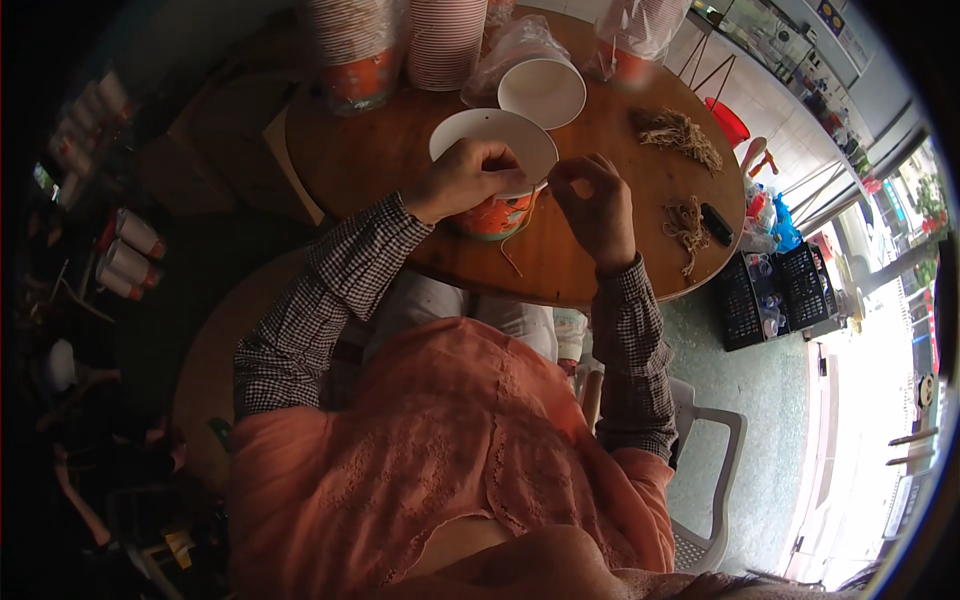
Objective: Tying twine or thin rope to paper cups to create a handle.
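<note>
A paper bucket [490,218], white inside with an orange printed outside, stands on the round wooden table in front of me. My left hand [465,180] is closed in a pinch at its near rim, over the opening. Just right of the rim, my right hand [597,212] pinches with thumb and forefinger. A thin tan string [512,262] runs by the rim between my hands, and its loose end hangs down past the bucket onto the table. Both hands appear to grip the string, though the fingertips partly hide it.
Behind lies another white bucket [542,94] on its side, by clear plastic wrap. Tall bucket stacks [445,45] line the table's far side. String bundles [678,138] and a small black object [716,225] lie at the right. Black crates [780,295] and a chair [715,470] stand on the floor.
</note>
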Available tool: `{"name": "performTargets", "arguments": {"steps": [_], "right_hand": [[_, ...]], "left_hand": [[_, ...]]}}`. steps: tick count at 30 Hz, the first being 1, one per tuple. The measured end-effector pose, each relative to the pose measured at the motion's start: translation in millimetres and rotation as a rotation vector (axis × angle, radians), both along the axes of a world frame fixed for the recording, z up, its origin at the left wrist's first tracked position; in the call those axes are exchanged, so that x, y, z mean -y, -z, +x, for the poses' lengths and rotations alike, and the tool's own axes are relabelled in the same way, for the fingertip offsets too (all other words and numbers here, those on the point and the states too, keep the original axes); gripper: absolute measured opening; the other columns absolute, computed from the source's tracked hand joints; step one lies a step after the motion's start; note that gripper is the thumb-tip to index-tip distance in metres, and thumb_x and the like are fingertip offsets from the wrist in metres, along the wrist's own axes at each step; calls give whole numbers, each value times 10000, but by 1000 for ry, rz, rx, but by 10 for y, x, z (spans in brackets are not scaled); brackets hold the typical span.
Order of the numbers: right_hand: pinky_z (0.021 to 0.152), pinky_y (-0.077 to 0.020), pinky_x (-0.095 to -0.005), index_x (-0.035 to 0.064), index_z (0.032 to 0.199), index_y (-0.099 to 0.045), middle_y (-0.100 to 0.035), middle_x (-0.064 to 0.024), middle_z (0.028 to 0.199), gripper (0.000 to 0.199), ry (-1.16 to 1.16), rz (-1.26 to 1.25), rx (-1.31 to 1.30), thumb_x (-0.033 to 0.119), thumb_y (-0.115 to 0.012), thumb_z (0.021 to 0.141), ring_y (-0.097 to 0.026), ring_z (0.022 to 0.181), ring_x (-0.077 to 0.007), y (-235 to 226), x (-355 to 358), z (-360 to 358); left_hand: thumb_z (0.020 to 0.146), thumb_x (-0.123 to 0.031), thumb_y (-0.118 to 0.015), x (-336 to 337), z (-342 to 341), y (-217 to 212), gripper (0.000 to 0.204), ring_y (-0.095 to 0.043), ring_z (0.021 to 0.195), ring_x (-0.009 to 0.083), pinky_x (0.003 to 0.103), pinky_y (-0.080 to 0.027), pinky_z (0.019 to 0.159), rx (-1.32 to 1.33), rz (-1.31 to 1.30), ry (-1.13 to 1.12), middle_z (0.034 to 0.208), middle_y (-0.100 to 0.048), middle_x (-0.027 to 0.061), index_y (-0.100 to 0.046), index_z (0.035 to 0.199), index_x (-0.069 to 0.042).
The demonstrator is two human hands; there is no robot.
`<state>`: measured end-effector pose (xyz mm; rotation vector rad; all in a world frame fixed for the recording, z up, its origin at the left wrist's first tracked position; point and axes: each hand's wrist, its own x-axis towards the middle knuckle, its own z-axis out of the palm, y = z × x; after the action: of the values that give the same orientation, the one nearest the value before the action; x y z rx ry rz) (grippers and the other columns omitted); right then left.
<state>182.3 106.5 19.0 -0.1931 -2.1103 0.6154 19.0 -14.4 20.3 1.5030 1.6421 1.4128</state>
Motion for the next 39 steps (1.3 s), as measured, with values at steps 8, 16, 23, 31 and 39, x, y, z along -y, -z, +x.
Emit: {"name": "performTargets", "arguments": {"steps": [8,16,23,31,39], "right_hand": [[742,-455,-376,81,776,-640,-612,-72,809,55,29,214,112,94,-654,725,-572,808,-276,-265,-88,-66],[750,-442,-386,95,750,-623,-610,-72,830,49,45,276,257,80,-645,709,-557,830,-285,-271,-13,26],[675,-505,-334,43,850,-672,-652,-102,799,111,-250,-73,267,108,-665,760,-630,733,-234,-247,-35,-126],[702,-509,-282,13,887,-670,-672,-101,797,150,-231,-293,310,118,-668,781,-654,751,-151,-28,-138,-71],[700,-511,-259,-23,877,-661,-680,-90,791,145,-258,-426,159,100,-675,802,-645,757,-118,-12,-110,-143]], "left_hand": [[845,-137,-657,-73,-81,26,153,-582,725,82,232,-484,672,-24,-30,47,845,-642,34,-639,893,7],[863,-152,-629,-109,-132,62,166,-575,659,92,233,-477,619,-7,-56,29,770,-630,31,-635,877,13],[875,-157,-617,-143,-33,-23,175,-564,595,78,198,-451,561,140,-56,104,657,-597,22,-639,827,10],[886,-156,-609,-101,-99,21,162,-551,621,59,192,-452,591,320,-91,105,710,-591,0,-636,878,4],[878,-105,-605,-136,-25,-21,133,-568,616,69,201,-475,586,264,-90,136,765,-628,30,-648,891,21]]}}
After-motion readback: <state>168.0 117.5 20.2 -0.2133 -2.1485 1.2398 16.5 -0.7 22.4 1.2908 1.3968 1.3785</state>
